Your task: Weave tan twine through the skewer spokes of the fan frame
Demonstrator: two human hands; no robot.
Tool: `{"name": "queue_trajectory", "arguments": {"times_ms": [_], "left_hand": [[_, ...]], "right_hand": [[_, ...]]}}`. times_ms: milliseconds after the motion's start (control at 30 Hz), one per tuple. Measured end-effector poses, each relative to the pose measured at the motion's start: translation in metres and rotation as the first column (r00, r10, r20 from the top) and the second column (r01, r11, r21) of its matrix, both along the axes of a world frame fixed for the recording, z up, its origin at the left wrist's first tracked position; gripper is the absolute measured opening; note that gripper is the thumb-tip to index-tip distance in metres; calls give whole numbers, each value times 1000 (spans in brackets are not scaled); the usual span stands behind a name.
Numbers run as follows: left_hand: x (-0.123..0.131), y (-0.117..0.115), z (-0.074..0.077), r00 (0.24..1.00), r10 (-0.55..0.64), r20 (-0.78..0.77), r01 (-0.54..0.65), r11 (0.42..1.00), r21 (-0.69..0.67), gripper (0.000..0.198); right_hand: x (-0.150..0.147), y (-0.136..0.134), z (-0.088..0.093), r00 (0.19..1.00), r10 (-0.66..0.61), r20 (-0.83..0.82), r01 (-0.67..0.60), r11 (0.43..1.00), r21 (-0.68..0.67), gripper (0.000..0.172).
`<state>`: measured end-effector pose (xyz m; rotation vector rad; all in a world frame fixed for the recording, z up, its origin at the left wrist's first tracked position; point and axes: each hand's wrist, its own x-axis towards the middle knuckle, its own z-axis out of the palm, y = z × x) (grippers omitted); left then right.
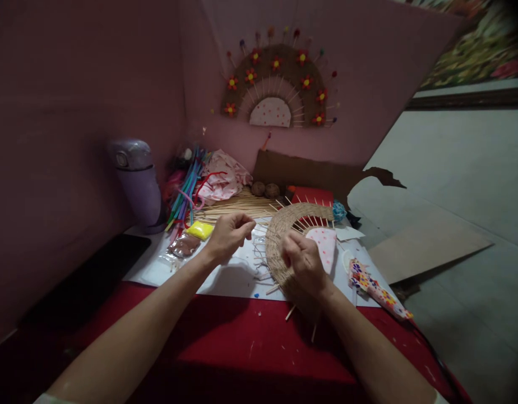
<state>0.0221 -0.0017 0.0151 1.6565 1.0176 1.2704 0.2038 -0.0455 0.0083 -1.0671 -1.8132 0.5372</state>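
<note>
A half-ring of wound tan cord (276, 235) with thin wooden sticks poking out lies on white paper at the table's front edge. Inside its curve sits a white half-disc with pink dots (324, 244). My right hand (304, 261) is closed above the half-ring and covers part of it; whatever its fingers hold is hidden. To the left of the half-ring, my left hand (231, 237) is raised over the paper with thumb and fingers pinched together. Anything between those fingertips is too small to make out.
Left: a purple bottle (140, 188), a black flat slab (91, 275), pipe cleaners (187, 191), a yellow packet (200, 230) and a brown packet (184, 246). Behind: sticks (234, 206), dotted cloth (223, 177), cardboard (301, 168). Right: a flower-patterned glue gun (379, 289). A finished-looking half-ring (280, 70) hangs above.
</note>
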Motion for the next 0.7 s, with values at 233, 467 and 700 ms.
{"name": "queue_trajectory", "arguments": {"times_ms": [233,467,700], "left_hand": [[-14,11,2,992,88,89,-94,993,71,17],[-18,12,2,986,166,2,-164,976,146,13],[-30,26,-8,769,581,-264,-442,784,437,26]], "right_hand": [[-16,-39,24,391,832,-394,-674,-32,-738,43],[-7,-27,12,625,704,-337,-622,189,-760,17],[15,5,16,980,157,-120,-192,903,-384,25]]}}
